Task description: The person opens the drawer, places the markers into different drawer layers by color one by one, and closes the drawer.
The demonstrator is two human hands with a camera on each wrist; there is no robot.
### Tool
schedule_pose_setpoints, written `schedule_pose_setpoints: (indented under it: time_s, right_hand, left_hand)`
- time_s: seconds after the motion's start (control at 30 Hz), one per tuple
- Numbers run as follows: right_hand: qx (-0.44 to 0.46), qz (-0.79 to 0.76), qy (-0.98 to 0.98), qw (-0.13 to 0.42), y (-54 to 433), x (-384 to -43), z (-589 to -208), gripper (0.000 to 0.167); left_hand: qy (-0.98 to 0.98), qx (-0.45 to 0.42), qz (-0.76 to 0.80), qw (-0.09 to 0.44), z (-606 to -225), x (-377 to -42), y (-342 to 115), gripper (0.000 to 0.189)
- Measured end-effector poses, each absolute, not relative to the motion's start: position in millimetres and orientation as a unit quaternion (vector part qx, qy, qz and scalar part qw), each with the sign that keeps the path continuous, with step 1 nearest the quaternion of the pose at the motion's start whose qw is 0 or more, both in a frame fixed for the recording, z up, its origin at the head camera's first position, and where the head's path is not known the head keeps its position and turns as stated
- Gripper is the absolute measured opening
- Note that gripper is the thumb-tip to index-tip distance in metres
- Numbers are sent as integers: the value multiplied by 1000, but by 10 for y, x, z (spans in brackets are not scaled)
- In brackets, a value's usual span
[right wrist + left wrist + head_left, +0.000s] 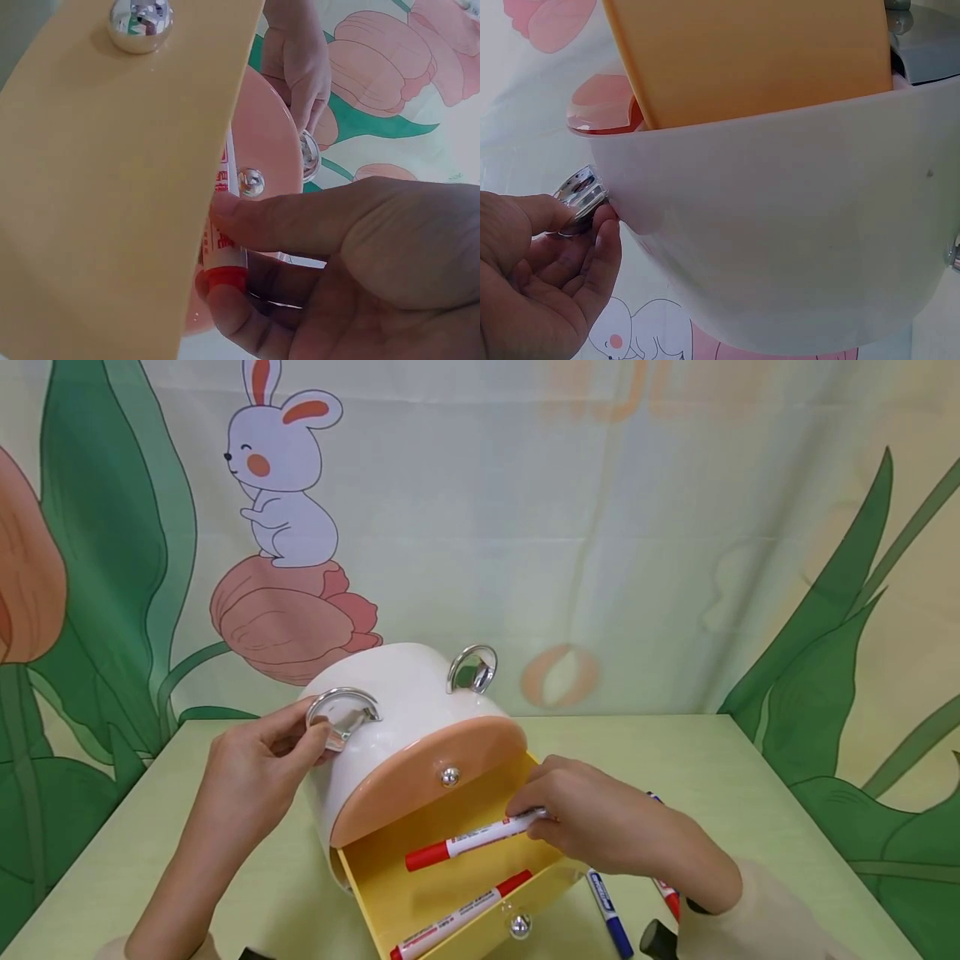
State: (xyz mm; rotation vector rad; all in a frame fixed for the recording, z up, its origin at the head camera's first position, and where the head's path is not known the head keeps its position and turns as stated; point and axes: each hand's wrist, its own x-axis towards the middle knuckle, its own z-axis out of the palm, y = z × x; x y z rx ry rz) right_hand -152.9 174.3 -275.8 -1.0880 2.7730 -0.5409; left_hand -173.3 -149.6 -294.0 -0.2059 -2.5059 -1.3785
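Note:
A white rounded drawer box [405, 693] with silver ear-shaped handles stands on the table, its lower yellow drawer [386, 860] pulled out. My left hand [251, 772] pinches the left silver ear [583, 191] between thumb and fingers. Over the drawer, my right hand [600, 818] holds a red-capped whiteboard marker [480, 838] by its rear end, cap pointing left. A second red marker [461, 922] lies inside along the drawer's front wall. Above the drawer, the peach front panel [405, 785] with a silver knob [450, 776] is closed.
A blue marker [609, 914] lies on the table right of the drawer. Beneath my right forearm a red marker [667, 897] and a blue-ended one [654, 797] are mostly hidden. The second silver ear [472, 670] juts from the box top. A printed curtain [637, 568] hangs behind.

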Motion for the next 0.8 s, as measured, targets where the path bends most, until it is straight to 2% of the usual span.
schedule_pose_setpoints:
  time_s: [0.27, 0.5, 0.8]
  right_hand:
    - [-383, -177, 902, 87, 1623, -1554, -2808, 15]
    - [-361, -161, 911, 117, 1553, -1553, -2820, 16]
    - [-366, -134, 911, 132, 1453, -1565, -2798, 17]
  left_hand:
    - [-867, -69, -475, 133, -2928, -1729, -1496, 46]
    - [-864, -73, -481, 130, -2921, -1728, -1493, 46]
    - [-862, -74, -484, 131, -2926, -1727, -1495, 45]
